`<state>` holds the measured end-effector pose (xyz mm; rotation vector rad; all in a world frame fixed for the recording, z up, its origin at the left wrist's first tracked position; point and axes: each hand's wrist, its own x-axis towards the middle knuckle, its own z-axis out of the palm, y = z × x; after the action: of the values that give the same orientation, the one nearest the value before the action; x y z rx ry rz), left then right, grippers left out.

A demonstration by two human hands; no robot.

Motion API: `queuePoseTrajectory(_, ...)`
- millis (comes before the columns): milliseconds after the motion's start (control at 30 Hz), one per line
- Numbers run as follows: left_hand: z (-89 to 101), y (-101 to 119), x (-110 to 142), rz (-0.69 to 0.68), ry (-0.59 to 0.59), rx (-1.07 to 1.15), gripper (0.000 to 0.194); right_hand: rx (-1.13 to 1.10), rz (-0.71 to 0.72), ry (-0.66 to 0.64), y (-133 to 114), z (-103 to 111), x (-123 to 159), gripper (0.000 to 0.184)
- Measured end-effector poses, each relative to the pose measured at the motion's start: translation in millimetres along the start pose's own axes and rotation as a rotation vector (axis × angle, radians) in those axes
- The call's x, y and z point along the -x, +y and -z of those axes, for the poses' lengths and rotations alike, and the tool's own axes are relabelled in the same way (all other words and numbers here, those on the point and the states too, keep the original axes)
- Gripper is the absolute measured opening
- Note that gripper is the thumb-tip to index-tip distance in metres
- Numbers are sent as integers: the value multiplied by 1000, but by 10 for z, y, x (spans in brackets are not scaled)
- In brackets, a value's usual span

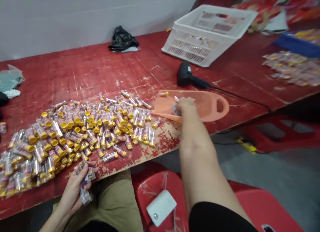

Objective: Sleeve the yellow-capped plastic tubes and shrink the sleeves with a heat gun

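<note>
My left hand (81, 183) is closed around several small tubes (86, 195) in clear wrap, low at the table's front edge. In front of it spreads a large heap of similar tubes (72, 132) with yellow ends, purple-and-white labels and clear wrap. My right arm stretches out to an orange plastic board (207, 108) with a handle hole. There my right hand (185, 104), blurred, has its fingers bent down and mostly hidden. A pale rounded thing (175, 109) shows at its left side; I cannot make out what it is. One loose tube (164, 93) lies on the board's far left corner.
Behind the board lies a black hair dryer (184, 73), its cord running right. A white crate (210, 35) stands tilted at the back. A black plastic bag (122, 38) lies near the wall. Below the red table (95, 68), a white box-shaped device (161, 207) rests on a red stool (152, 182).
</note>
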<state>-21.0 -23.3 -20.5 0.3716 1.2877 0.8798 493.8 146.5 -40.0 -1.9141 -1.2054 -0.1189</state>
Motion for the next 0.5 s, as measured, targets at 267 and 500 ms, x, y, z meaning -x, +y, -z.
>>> queuePoseTrajectory(267,-786,-4,-134,-142,-89,40,62,-342,-127,-203,-765,167,1350,17)
queuePoseTrajectory(500,-624,-170,-76,-114,-169,199,57,-797,-287,-378,-2112,205,3288,31)
